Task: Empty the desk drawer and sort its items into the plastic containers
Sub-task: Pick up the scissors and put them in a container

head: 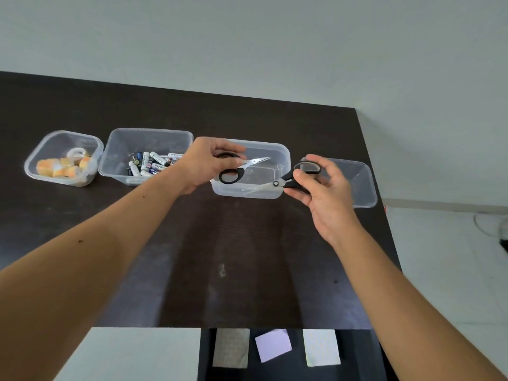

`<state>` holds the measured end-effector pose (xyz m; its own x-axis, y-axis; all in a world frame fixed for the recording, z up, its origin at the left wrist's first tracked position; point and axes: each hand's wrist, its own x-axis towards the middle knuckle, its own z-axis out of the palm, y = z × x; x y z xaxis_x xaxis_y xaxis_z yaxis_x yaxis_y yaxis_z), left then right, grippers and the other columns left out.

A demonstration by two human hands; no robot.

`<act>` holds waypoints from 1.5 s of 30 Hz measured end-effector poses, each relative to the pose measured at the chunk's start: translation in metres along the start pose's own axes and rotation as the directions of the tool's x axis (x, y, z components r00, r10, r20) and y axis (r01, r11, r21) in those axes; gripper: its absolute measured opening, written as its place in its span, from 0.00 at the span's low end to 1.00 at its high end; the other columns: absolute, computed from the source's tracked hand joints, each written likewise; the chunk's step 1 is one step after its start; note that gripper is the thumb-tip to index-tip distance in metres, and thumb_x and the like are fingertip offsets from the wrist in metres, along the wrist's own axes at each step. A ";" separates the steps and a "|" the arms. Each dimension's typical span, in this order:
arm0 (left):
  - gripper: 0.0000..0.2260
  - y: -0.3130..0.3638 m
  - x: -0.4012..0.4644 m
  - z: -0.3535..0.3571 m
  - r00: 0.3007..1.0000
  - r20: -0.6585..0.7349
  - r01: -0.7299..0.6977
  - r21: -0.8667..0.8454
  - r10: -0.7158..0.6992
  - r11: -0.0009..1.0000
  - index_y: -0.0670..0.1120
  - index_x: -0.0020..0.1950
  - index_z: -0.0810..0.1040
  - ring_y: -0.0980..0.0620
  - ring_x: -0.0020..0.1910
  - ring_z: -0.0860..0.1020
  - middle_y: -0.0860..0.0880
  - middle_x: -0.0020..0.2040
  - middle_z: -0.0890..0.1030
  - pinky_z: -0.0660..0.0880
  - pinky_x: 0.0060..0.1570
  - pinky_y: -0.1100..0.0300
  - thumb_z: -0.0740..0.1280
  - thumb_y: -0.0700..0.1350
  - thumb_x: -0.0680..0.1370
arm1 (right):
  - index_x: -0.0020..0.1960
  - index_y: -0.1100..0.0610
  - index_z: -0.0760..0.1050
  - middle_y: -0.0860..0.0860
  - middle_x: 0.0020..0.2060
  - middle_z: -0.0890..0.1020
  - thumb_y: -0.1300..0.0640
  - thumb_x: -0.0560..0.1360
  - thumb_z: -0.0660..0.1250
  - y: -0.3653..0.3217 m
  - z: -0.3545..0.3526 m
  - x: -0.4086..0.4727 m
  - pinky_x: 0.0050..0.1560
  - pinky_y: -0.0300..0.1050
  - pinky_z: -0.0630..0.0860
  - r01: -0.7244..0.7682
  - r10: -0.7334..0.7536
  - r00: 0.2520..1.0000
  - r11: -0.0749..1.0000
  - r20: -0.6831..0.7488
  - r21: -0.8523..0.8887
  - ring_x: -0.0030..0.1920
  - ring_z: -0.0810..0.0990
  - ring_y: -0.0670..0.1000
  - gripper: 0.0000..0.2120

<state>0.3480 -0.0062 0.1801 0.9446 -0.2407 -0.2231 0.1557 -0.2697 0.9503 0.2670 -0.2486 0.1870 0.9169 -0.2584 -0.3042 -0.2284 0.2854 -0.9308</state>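
My left hand (211,160) grips a pair of black-handled scissors (238,169) by the handle, blades pointing right over the third clear container (283,152). My right hand (324,188) holds a second pair of black-handled scissors (277,184) by its handle, blades pointing left and down at that container's front wall. The open desk drawer (291,350) at the bottom edge holds a grey pad (231,347), a purple sticky-note pad (273,345) and a pale pad (321,347).
Along the dark desk (220,257) stand four clear containers: the far-left one (46,149) holds tape rolls (63,166), the second (148,136) holds several batteries (148,163), the far-right one (362,185) looks bare. The desk's right edge drops to a light floor.
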 end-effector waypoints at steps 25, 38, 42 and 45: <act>0.14 -0.014 -0.012 -0.032 0.983 -0.180 -0.068 -0.287 0.015 0.956 0.36 0.67 0.80 0.50 0.48 0.88 0.43 0.55 0.87 0.85 0.52 0.57 0.70 0.34 0.81 | 0.52 0.50 0.84 0.58 0.53 0.87 0.60 0.78 0.75 0.018 0.058 0.054 0.55 0.42 0.83 0.098 -0.115 0.993 0.921 -0.023 -0.378 0.53 0.87 0.53 0.06; 0.14 -0.008 -0.041 -0.012 0.987 -0.156 -0.088 -0.377 0.030 0.922 0.37 0.66 0.80 0.48 0.48 0.87 0.42 0.55 0.87 0.85 0.55 0.53 0.71 0.35 0.81 | 0.53 0.53 0.85 0.62 0.52 0.87 0.63 0.77 0.76 0.002 0.038 0.022 0.63 0.56 0.83 0.231 -0.199 0.970 0.934 0.140 -0.272 0.57 0.87 0.61 0.07; 0.11 -0.010 -0.069 0.012 0.988 -0.149 -0.106 -0.429 0.045 0.897 0.39 0.63 0.80 0.47 0.48 0.86 0.42 0.53 0.87 0.84 0.56 0.52 0.71 0.34 0.80 | 0.54 0.54 0.86 0.58 0.50 0.89 0.63 0.77 0.76 0.008 0.017 -0.007 0.65 0.56 0.82 0.223 -0.174 0.965 0.940 0.196 -0.260 0.57 0.88 0.58 0.07; 0.11 -0.018 -0.098 0.035 0.991 -0.131 -0.092 -0.445 0.037 0.891 0.39 0.63 0.80 0.48 0.47 0.86 0.40 0.53 0.86 0.84 0.57 0.51 0.70 0.34 0.80 | 0.55 0.55 0.86 0.59 0.51 0.88 0.63 0.77 0.76 0.017 -0.009 -0.035 0.66 0.57 0.81 0.198 -0.145 0.965 0.948 0.216 -0.248 0.58 0.87 0.59 0.08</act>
<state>0.2429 -0.0105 0.1775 0.9793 -0.1264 -0.1579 0.1808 0.1970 0.9636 0.2279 -0.2432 0.1803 0.9892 -0.0912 -0.1144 -0.1157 -0.0092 -0.9932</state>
